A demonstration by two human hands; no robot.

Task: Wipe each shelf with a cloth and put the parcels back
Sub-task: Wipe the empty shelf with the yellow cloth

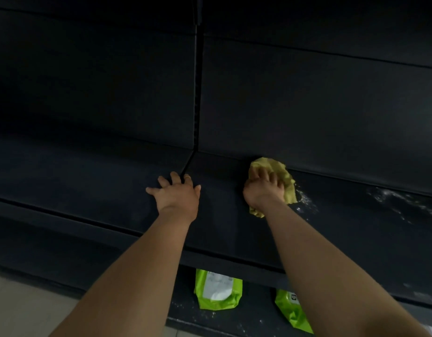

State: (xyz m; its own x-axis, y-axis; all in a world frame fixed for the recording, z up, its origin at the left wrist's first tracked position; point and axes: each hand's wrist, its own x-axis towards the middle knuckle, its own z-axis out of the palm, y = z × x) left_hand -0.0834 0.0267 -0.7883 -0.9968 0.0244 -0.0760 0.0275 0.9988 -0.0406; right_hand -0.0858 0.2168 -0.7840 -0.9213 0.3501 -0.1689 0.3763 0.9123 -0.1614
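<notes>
Yellow-green and crumpled, the cloth (289, 188) is sitting bunched on the dark shelf (112, 181), close to its back wall. The right hand (263, 188) is gripping the cloth, fingers curled over the wad and pressing it down. The left hand (176, 194) is resting flat on the dark shelf, fingers spread, holding nothing. White powdery streaks (399, 200) are showing on the dark shelf, right of the cloth. Below the dark shelf, a green parcel (218, 290) and a second green parcel (291, 310) are sitting on a lower level.
</notes>
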